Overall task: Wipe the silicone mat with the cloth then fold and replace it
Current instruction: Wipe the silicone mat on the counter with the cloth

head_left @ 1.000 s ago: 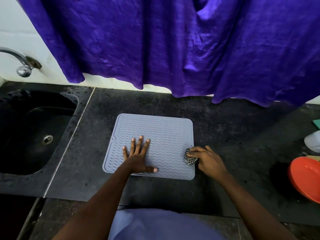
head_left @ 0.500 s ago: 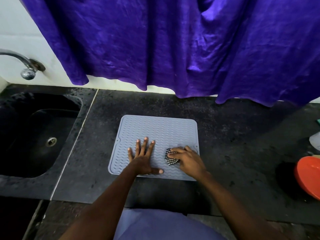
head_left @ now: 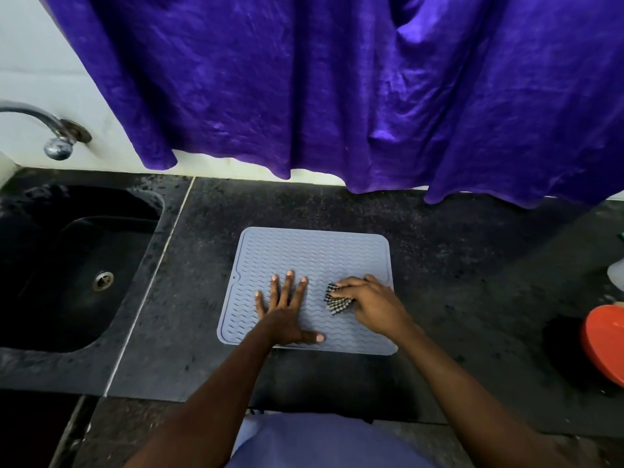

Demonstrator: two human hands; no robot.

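Grey-blue silicone, ribbed all over with fine wavy ridges and edged by a raised rim with rounded corners: that is your mat (head_left: 314, 255). It lies flat on the dark speckled countertop (head_left: 472, 251), to the right of the black sink (head_left: 44, 251) and in front of the purple curtain (head_left: 337, 96). A small notch shows in its rim on the left side. No part of it is folded or lifted, and its near edge is close to the counter's front edge.

Your left hand (head_left: 287, 315) lies palm-down on the near left part of the mat. Its fingers are straight and spread, and the thumb stretches to the right along the near rim. It grips nothing and simply presses on the silicone.

Your right hand (head_left: 371, 305) is on the near right part, close to the right rim. Its fingers curl over a bunched black-and-white checked cloth (head_left: 337, 304) and hold it down against the ridges. Only the left part of the cloth shows beyond your fingers; the rest is hidden under the hand. Your two hands are near each other but apart, with bare mat between them.

At the far right of the counter an orange bowl (head_left: 604, 349) is cut off by the frame, well apart from the mat. A metal tap (head_left: 57, 130) juts from the white wall above the sink.
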